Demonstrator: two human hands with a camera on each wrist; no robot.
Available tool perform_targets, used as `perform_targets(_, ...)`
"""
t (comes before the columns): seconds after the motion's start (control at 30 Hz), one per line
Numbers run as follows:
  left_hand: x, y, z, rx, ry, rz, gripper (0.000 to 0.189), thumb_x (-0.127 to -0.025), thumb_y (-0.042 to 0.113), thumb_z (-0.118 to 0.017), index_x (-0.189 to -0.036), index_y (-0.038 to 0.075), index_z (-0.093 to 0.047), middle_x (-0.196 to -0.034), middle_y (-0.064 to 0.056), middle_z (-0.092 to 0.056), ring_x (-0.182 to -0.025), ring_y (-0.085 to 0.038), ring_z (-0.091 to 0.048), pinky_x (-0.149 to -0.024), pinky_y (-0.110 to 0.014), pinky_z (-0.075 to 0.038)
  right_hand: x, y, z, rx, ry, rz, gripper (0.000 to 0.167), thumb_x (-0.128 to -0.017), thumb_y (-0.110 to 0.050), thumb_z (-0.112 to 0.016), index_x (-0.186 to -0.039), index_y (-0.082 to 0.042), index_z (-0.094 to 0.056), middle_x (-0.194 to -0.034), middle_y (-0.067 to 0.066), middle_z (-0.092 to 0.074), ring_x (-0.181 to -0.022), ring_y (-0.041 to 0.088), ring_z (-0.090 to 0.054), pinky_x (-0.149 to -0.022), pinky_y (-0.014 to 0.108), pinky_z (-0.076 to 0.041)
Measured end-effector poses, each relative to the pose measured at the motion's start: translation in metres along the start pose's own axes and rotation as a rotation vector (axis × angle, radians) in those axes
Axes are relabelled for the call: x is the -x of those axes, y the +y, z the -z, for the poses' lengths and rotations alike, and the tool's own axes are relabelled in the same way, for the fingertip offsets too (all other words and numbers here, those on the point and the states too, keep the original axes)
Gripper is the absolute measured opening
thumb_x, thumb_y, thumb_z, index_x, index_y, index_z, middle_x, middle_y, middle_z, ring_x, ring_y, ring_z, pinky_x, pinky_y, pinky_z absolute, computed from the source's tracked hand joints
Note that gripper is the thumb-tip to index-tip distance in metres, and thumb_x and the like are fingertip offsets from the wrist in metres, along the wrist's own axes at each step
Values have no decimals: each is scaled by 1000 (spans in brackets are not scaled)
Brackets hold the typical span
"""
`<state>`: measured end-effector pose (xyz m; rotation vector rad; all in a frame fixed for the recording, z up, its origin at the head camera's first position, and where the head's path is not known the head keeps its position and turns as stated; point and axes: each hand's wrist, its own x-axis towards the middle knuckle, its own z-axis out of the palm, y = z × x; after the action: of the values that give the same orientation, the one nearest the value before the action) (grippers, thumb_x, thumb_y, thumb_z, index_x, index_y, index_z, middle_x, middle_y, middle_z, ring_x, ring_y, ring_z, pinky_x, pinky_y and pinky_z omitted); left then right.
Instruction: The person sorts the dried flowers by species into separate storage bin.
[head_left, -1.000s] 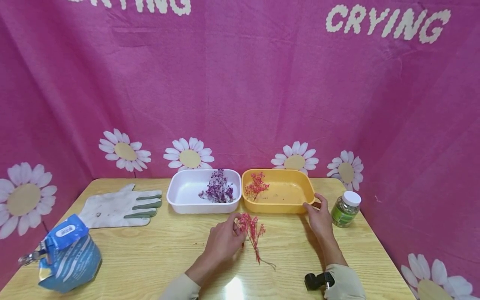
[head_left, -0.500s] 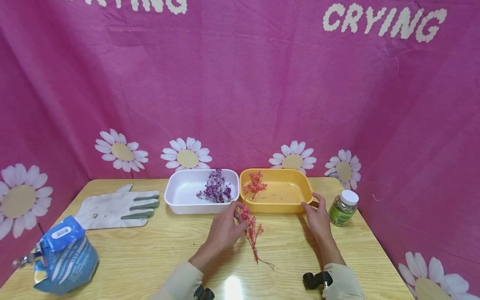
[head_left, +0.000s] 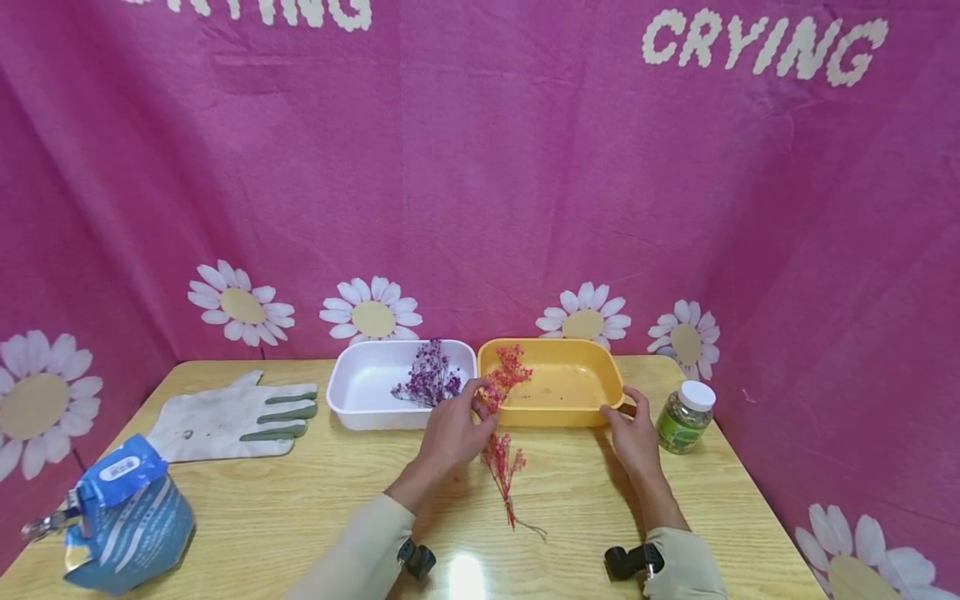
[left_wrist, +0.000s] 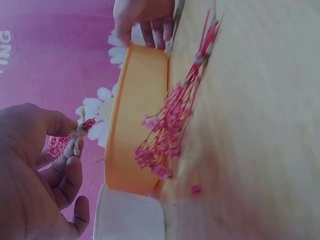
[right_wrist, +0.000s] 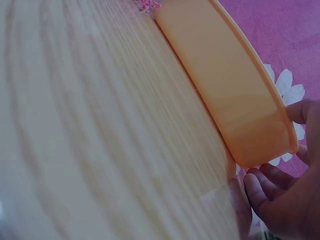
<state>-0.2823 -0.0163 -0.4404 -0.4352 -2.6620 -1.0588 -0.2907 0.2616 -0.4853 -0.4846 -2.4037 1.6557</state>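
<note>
In the head view my left hand (head_left: 453,429) is raised at the front of the yellow tray (head_left: 573,383), near where it meets the white tray (head_left: 371,387). The left wrist view shows its thumb and fingers pinching a small pink dried-flower bunch (left_wrist: 56,145) by its twine-tied stems. My right hand (head_left: 636,437) grips the yellow tray's front right corner. More pink dried flowers (head_left: 512,367) lie in that tray's left end; some overlap the held bunch. Purple dried flowers (head_left: 431,377) fill the white tray's right side. Another pink bunch (head_left: 504,471) lies on the table in front.
A white work glove (head_left: 232,417) with green-striped fingers lies on the left. At the front left stands a clipped blue bag (head_left: 131,521). A white-lidded jar (head_left: 686,417) stands right of my right hand. A pink curtain (head_left: 480,183) hangs behind the wooden table (head_left: 322,508).
My left hand has lifted a pink bunch away from the one on the table and moved it up and forward to the yellow tray's edge. My right hand keeps its grip.
</note>
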Motion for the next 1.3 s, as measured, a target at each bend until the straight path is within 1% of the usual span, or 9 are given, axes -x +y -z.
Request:
perform_targets(0.17, -16, 2, -1, -9, -16, 21, 54, -85, 24, -68, -135, 18, -50, -76, 11, -64, -58, -4, -52, -63, -25, -46, 0, 1, 3, -5, -8, -1, 61, -97, -26, -54, -150, -14, -26, -135, 21, -46, -120, 33, -50, -100, 40, -41)
perform_targets(0.4, -34, 7, -7, -53, -59, 49, 53, -88, 29, -67, -136, 19, -47, -72, 8, -62, -55, -9, -52, -51, -26, -43, 1, 2, 4, 1, -9, 3, 61, -97, -27, -54, -150, -14, -26, -135, 21, -45, -120, 33, -50, -100, 40, -42)
perform_targets(0.47, -37, 8, -9, -76, -58, 55, 53, -88, 29, -67, -136, 19, -47, -71, 7, -62, -56, -9, -53, -52, -26, -43, 0, 2, 4, 9, -9, 3, 61, -97, -27, -53, -150, -14, -26, -134, 21, -46, -121, 33, -51, -100, 40, -42)
perform_targets(0.63, -44, 7, -14, -119, -62, 62, 52, -87, 27, -66, -135, 19, -48, -71, 9, -63, -58, -8, -54, -59, -28, -45, -1, 3, 3, 22, 0, 7, 59, -97, -26, -54, -149, -14, -27, -132, 20, -49, -122, 33, -53, -100, 38, -41)
perform_targets(0.8, -50, 7, -20, -155, -61, 60, 50, -84, 27, -62, -132, 20, -50, -72, 10, -64, -61, -10, -56, -64, -32, -48, -1, 4, 3, 18, 12, 11, 59, -97, -26, -54, -148, -14, -27, -131, 21, -49, -122, 34, -53, -101, 40, -41)
perform_targets(0.97, -55, 7, -24, -150, -49, 84, 48, -87, 27, -64, -132, 20, -50, -73, 9, -66, -67, -13, -61, -71, -36, -50, -1, 5, 3, 30, 10, 14, 60, -97, -28, -54, -149, -14, -27, -131, 21, -49, -118, 34, -53, -98, 39, -42)
perform_targets(1.13, -62, 8, -25, -140, -29, 103, 49, -88, 27, -65, -134, 20, -49, -75, 6, -68, -69, -17, -63, -67, -36, -50, -2, 4, 3, 42, 17, 20, 60, -97, -29, -54, -148, -14, -28, -131, 19, -50, -116, 32, -54, -93, 34, -43)
perform_targets(1.2, -63, 9, -25, -138, -34, 108, 51, -88, 27, -65, -135, 21, -48, -75, 6, -68, -68, -17, -62, -64, -35, -49, -2, 4, 3, 33, 17, 18, 60, -96, -29, -55, -148, -15, -28, -131, 19, -50, -117, 32, -54, -94, 35, -43)
perform_targets(1.3, -62, 9, -26, -117, -43, 95, 54, -87, 26, -65, -137, 20, -45, -77, 8, -70, -69, -15, -63, -64, -34, -49, -3, 5, 3, 18, 10, 8, 60, -96, -29, -54, -149, -15, -27, -132, 20, -49, -119, 34, -53, -98, 39, -42)
